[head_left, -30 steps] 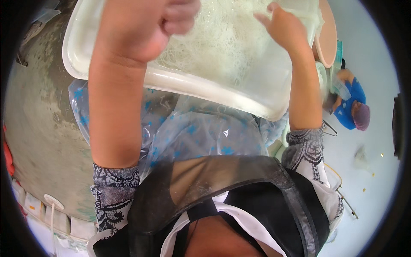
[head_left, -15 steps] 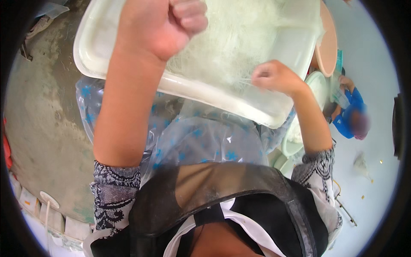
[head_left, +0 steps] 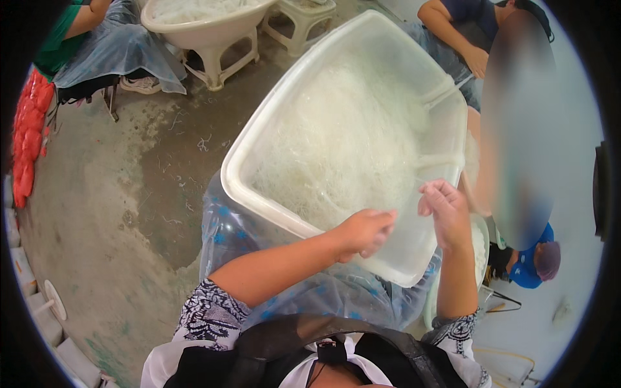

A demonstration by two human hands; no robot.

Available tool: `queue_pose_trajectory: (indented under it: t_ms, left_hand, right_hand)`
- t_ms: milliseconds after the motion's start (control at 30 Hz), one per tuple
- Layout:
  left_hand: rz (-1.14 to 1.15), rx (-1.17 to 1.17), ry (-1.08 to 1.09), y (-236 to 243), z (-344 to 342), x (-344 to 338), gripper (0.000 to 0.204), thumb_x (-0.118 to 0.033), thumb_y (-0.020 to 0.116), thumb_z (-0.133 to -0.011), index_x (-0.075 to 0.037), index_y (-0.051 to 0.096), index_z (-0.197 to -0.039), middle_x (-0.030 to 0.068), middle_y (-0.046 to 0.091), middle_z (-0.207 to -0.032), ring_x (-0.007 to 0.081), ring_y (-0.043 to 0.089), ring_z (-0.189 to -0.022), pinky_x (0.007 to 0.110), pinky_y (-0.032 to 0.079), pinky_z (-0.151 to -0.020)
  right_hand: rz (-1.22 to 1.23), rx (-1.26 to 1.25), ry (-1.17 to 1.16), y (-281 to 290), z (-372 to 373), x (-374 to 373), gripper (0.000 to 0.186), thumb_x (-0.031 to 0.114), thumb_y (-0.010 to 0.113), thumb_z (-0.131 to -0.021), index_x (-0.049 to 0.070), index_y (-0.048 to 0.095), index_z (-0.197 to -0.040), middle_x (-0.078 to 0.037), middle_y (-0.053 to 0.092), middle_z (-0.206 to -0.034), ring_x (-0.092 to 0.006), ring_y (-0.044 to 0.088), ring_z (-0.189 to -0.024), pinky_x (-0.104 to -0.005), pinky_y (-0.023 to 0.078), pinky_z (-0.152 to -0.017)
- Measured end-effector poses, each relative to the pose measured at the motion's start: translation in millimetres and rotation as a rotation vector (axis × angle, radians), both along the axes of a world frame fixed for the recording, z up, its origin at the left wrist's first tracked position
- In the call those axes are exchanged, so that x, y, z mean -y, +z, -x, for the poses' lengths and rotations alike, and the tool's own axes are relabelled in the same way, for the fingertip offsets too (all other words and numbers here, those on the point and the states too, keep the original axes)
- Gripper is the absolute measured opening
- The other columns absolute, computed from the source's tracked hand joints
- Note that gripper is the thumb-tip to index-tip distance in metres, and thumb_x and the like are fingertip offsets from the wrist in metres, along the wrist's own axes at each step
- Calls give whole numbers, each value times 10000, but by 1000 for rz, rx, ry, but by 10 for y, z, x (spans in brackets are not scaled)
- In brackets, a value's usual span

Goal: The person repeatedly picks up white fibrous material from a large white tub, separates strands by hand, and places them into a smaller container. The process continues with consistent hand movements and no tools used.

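In front of me stands a large white tub (head_left: pixel 259 208) holding a tangled mass of fine whitish strands (head_left: pixel 343 139). Over its near edge is my left hand (head_left: pixel 367 234), closed, with the fingers curled together and slightly blurred. My right hand (head_left: pixel 446 208) is raised by the tub's right side, its thumb and fingers pinched. The hands are close but apart. Anything in either grip is too fine to make out. A clear plastic sheet (head_left: pixel 220 236) with blue flowers lies under the tub and across my lap.
A round white basin (head_left: pixel 207 24) with similar strands rests on a plastic stool (head_left: pixel 215 70) at upper left, beside a person in green. Other people work at the upper and lower right. A peach basin (head_left: pixel 474 152) adjoins the tub's right side. Red bundles (head_left: pixel 29 132) lie far left.
My left hand has come down from the far left over the tub to near my right hand. The view has turned, so the tub sits lower and more of the room shows.
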State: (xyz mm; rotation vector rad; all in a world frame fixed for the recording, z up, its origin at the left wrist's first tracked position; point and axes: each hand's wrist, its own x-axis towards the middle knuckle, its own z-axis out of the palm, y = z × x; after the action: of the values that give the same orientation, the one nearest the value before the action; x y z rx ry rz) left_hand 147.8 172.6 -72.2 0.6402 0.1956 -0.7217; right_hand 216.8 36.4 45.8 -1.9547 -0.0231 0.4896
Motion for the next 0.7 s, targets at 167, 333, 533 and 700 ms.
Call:
queue_pose_trajectory:
  t_ms: [167,333,533,700]
  left_hand:
    - [-274,46,617,-166,-177,-266,316,-337,434,-930,-78,503,-762,-11,458,-599,87,414,-525,258,363,-486]
    - [-794,814,852,-265,-289,-355,354,-282,377,-947,-25,550,-775,44,527,-641,121,484,-616,276,427,-643]
    - [-332,555,5,121,-175,-457,335,-280,408,-919,-36,544,-735,32,478,-597,127,458,-577,270,386,-582]
    - [-229,772,-6,-124,-136,-579,366,-315,398,-923,-51,489,-686,19,445,-568,127,432,-541,267,366,-532]
  right_hand:
    - [-15,-59,68,173,69,-87,152,155,558,-863,11,606,-873,-1,519,-622,-73,456,-560,-215,368,-546]
    - [226,66,396,10,187,-287,119,133,560,-861,24,605,-844,27,510,-625,-51,460,-561,-214,373,-509]
    - [49,34,151,-156,6,-210,94,102,551,-850,24,590,-815,13,527,-632,-55,471,-575,-216,375,-509]
    - [-296,65,-50,-359,-333,15,100,111,505,-875,22,541,-846,-11,497,-615,-92,453,-582,-237,368,-567]
